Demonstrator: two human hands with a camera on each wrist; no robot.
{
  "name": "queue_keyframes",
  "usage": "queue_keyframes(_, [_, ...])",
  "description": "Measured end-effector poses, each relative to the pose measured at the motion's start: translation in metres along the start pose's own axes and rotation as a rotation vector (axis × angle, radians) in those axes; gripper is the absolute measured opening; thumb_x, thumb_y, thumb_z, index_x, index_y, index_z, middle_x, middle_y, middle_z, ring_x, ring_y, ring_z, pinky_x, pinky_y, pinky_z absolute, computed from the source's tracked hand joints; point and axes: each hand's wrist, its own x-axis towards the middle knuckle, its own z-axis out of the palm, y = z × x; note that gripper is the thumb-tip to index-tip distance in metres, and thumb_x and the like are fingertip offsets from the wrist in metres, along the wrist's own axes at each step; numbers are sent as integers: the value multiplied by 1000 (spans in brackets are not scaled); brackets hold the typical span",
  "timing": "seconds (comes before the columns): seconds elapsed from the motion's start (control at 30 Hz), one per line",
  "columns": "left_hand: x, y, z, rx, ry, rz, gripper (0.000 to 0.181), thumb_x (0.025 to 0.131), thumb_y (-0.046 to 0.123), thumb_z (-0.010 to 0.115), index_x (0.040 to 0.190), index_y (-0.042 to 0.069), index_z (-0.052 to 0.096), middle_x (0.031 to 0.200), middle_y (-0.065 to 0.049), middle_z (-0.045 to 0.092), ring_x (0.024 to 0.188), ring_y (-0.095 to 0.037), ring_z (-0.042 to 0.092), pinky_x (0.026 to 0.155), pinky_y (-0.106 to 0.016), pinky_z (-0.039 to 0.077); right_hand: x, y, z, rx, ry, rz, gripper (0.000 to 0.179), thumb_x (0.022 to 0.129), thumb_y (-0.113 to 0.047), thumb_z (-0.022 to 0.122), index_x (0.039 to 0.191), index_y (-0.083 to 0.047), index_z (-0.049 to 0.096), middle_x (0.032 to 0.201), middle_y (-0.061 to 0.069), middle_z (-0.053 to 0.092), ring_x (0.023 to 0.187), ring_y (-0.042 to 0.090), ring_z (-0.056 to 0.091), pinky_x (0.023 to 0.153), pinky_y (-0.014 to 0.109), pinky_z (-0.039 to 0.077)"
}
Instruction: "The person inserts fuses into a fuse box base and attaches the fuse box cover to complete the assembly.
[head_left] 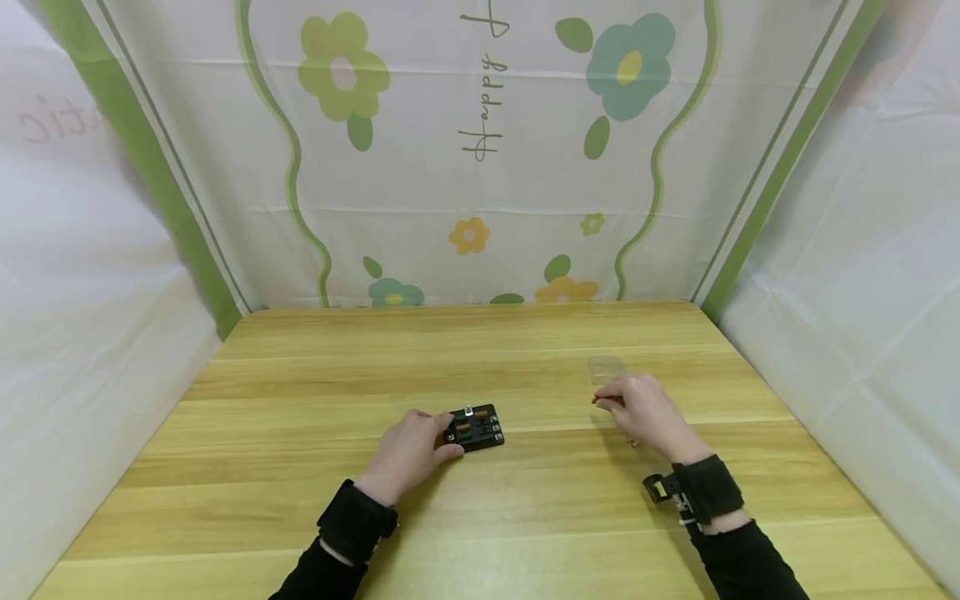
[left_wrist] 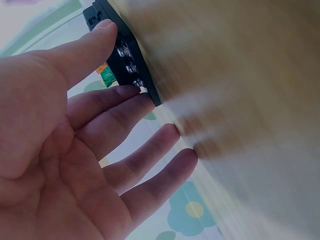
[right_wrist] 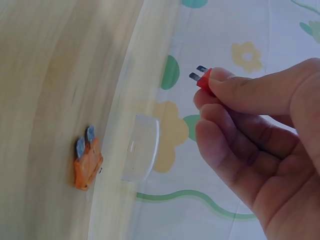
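Observation:
A black fuse block [head_left: 486,435] lies on the table with metal terminals along its edge and orange and green fuses in it. My left hand [head_left: 408,454] grips its left end, the thumb on the near side and the fingers at the far side. In the left wrist view the other two fingertips touch the table beside the block [left_wrist: 142,70]. Over the table to the right, my right hand [head_left: 651,414] pinches a red blade fuse [right_wrist: 205,81] between thumb and index finger, its two metal prongs sticking out. An orange blade fuse [right_wrist: 88,162] lies on the table below that hand.
Just beyond my right hand is a clear plastic cover [head_left: 606,369] on the wooden table [head_left: 525,517]. A white cloth with flower prints [head_left: 540,183] hangs behind the table, and white cloth walls stand on both sides.

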Motion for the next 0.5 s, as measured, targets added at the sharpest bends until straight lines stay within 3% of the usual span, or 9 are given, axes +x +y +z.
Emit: queue_keyframes(0.5, [-1,0,-1,4,16,12,47,87,36,76,121,5,69,102,-17,68,97,-35,62,76,-47,52,3,-4,4,42,15,-36,11,86,7,72,93,0,77,83,4,70,70,11,65,58,27,51])
